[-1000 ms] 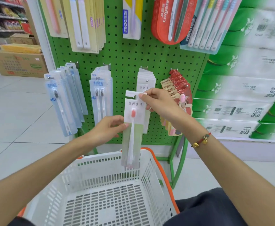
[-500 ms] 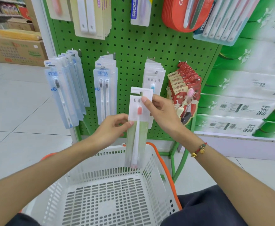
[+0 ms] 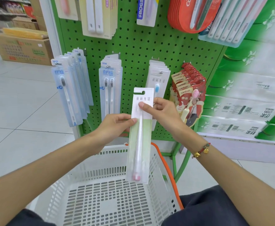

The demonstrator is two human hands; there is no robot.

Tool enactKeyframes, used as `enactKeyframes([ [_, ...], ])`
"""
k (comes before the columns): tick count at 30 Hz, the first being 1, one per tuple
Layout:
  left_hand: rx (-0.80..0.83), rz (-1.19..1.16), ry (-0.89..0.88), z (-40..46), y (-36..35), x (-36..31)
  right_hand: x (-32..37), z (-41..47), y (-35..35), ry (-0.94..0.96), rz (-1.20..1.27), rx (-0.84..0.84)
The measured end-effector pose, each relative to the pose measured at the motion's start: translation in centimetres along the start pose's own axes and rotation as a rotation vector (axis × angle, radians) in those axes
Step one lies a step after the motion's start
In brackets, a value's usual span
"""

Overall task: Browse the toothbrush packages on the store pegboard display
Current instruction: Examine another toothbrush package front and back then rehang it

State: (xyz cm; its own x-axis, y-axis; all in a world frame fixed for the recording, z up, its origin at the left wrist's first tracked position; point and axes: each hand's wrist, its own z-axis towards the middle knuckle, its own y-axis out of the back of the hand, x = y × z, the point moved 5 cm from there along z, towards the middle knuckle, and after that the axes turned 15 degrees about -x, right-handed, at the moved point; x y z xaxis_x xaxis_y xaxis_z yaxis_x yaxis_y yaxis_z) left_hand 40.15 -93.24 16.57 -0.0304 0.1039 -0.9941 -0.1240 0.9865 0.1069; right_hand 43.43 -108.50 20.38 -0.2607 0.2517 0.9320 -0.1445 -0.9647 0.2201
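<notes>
A white and pale green toothbrush package hangs upright between both hands, off the pegs, in front of the green pegboard. My left hand pinches its left edge at mid height. My right hand grips its upper part, thumb across the front over the brush head. Behind it, a matching stack with a blue brush hangs on its peg. Clear blue packs and twin-brush packs hang to the left, red canban packs to the right.
A white plastic basket with an orange handle sits below the held package. Green and white paper goods are stacked at the right. Cardboard boxes stand on the tiled floor at the far left. More packs hang along the pegboard's top row.
Both hands have drawn the package down and away from the pegboard. My right thumb has slid from the package's top hanger down over the brush head.
</notes>
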Motion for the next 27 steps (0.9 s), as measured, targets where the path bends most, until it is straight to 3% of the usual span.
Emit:
enactKeyframes([
  [4,-0.040,0.069,-0.047,0.3,0.3,0.1,-0.6,0.1,0.2,-0.068,0.013,0.027],
  [12,-0.104,0.066,-0.076,0.4,0.3,0.0,-0.8,0.2,0.1,0.027,-0.074,-0.038],
  [18,-0.259,-0.024,-0.108,0.8,1.5,-0.8,-3.0,-1.4,-1.9,-0.045,-0.268,0.410],
  [27,-0.387,-0.101,-0.148,0.8,2.5,-1.3,-3.0,-1.9,-1.0,-0.106,-0.236,0.602],
])
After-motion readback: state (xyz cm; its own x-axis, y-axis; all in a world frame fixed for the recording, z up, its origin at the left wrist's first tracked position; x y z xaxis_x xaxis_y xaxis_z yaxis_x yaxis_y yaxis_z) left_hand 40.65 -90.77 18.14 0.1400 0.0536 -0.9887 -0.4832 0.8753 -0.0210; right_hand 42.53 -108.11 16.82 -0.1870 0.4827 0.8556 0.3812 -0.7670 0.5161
